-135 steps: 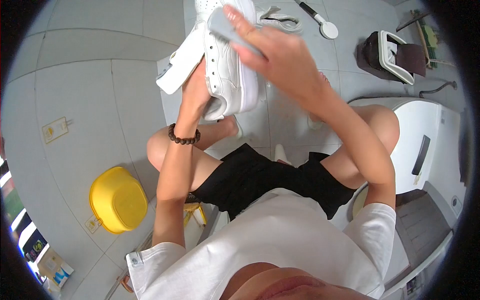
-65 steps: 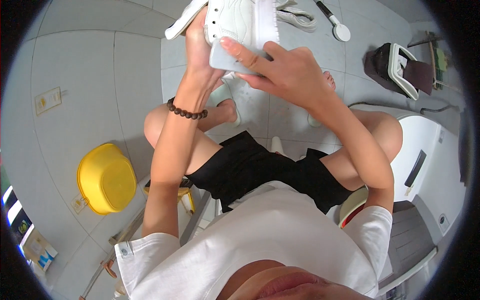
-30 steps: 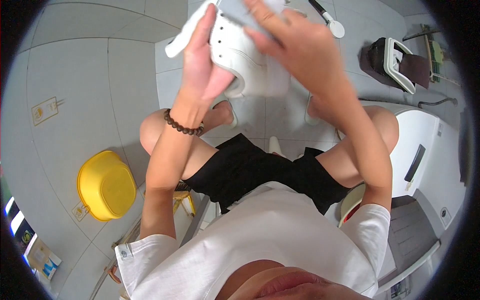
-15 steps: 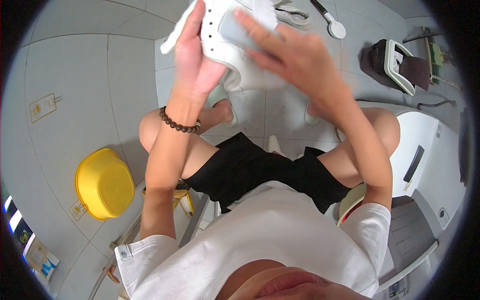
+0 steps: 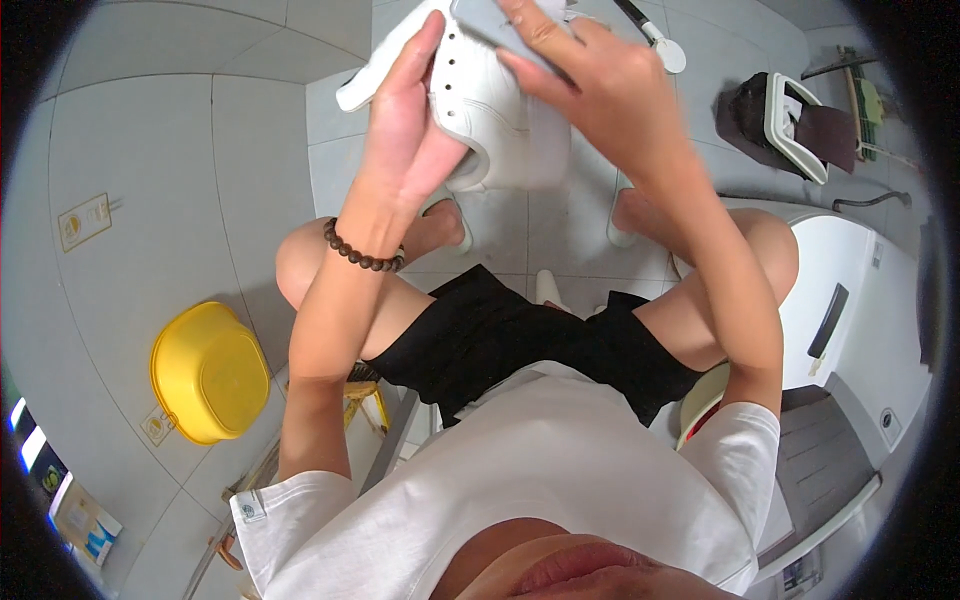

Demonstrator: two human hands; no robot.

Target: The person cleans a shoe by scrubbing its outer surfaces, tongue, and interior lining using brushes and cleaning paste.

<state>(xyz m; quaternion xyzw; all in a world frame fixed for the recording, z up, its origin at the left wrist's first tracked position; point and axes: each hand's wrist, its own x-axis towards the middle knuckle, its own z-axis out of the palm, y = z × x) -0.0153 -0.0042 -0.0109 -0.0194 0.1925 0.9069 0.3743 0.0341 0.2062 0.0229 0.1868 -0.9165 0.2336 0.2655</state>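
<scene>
High up in the picture, my left hand (image 5: 405, 135) is closed around a white shoe (image 5: 488, 128), its thumb lying beside a row of dark lace holes. A strap-like white flap, probably the tongue, sticks out to the left. My right hand (image 5: 620, 105) grips a flat, grey-backed brush (image 5: 482, 22) against the shoe's upper, fingers and thumb along its edges. Part of the brush and the shoe's far end are cut off by the top edge, and its underside is hidden.
A yellow basin (image 5: 210, 370) hangs on the left wall. On the floor ahead lies a white shower head (image 5: 668, 55) with a black handle. A bin (image 5: 775, 125) stands at the far right, and a white appliance (image 5: 820, 290) is close by my right knee.
The shoe and my left hand have shifted slightly right and down. My right hand has moved up a little with the brush, which slides over the shoe's upper.
</scene>
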